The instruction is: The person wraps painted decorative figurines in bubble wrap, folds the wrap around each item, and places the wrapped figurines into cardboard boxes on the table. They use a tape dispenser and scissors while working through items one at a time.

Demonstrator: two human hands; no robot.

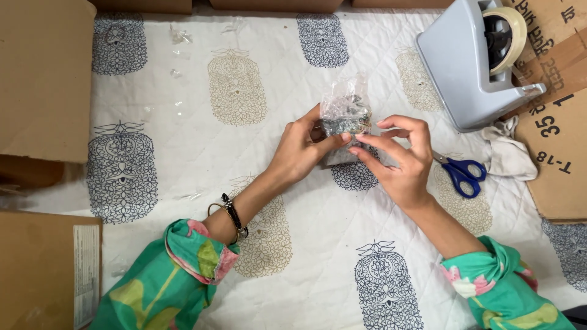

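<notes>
A small clear plastic bag with dark, shiny small items inside is held upright above the quilted white cloth. My left hand grips the bag's left side and lower part. My right hand pinches the bag's right edge with thumb and forefinger. Both wrists wear green floral sleeves, and the left wrist carries bangles.
A grey tape dispenser stands at the upper right, with blue-handled scissors and a crumpled white cloth beside it. Cardboard boxes line the left and right edges. Small scraps of clear plastic lie at the upper left.
</notes>
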